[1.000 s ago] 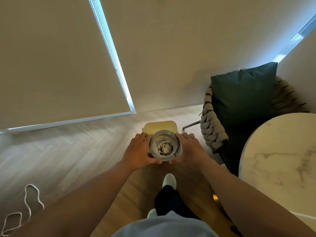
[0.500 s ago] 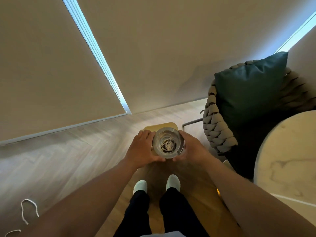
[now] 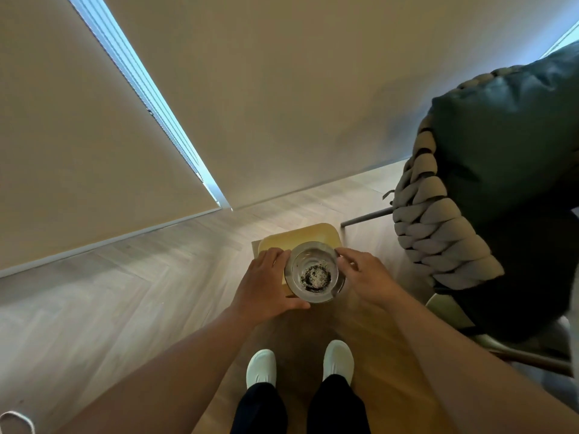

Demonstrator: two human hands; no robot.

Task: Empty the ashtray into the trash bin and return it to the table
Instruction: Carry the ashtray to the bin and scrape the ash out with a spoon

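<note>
While both hands carry the round clear glass ashtray [image 3: 315, 272] level, the viewpoint has advanced since the earlier frames: the yellow rounded-square trash bin [image 3: 299, 238] now lies more directly beneath the ashtray, the marble worktop has left the view, and both feet stand together on the wooden floor [image 3: 125, 292]. This indicates that the approach to the bin is essentially complete; the tipping step is judged to be next, as the ash remains in the bowl. The left hand [image 3: 266, 285] grips the ashtray's left wall with its fingers [image 3: 275, 256] curled round the rim and the thumb pressed at the near edge. The right hand [image 3: 365, 278] grips the right wall with its fingers pressed to the glass. The ashtray is held in the air, overlapping the near edge of the bin, upright. Count: one ashtray, one pile of dark and pale ash [image 3: 315, 276], one trash bin, two hands, two white shoes [image 3: 261, 368], one woven rope chair [image 3: 438, 233], one dark green cushion [image 3: 507, 158].
</note>
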